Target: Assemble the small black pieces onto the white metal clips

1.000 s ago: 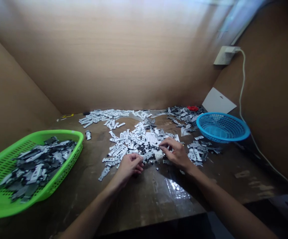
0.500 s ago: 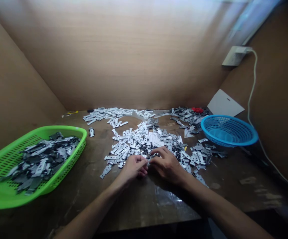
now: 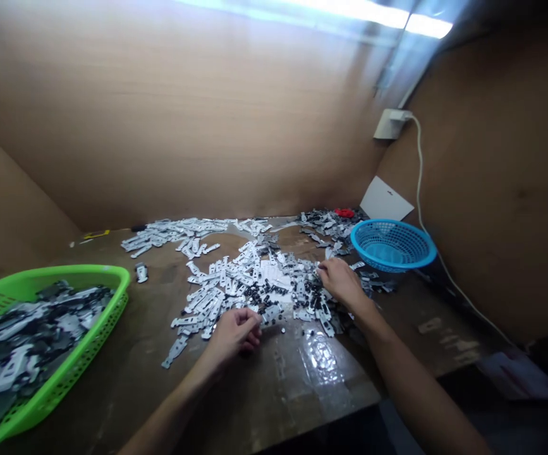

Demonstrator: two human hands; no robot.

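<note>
My left hand (image 3: 236, 332) is closed at the near edge of the pile, thumb against fingers, with a small flat metal piece (image 3: 270, 313) jutting from the fingertips. My right hand (image 3: 344, 282) reaches into the right part of the pile, its fingers pinched together; what lies between them is too small to make out. Around both hands spread silver flat metal parts (image 3: 213, 303) with slots and cut-outs. Small black pieces (image 3: 265, 289) are scattered among them, over a white paper (image 3: 276, 276).
A green basket (image 3: 121, 292) full of metal parts stands at the left. At the right sits a blue basket (image 3: 392, 262), with a white card (image 3: 386, 199) and a red item (image 3: 344, 213) behind it. More parts (image 3: 179, 232) lie along the back wall. A cable (image 3: 420, 170) hangs at the right.
My right hand has moved away from the left, rightward and farther into the pile. My left hand stays closed near the pile's front edge. The view has shifted to the right.
</note>
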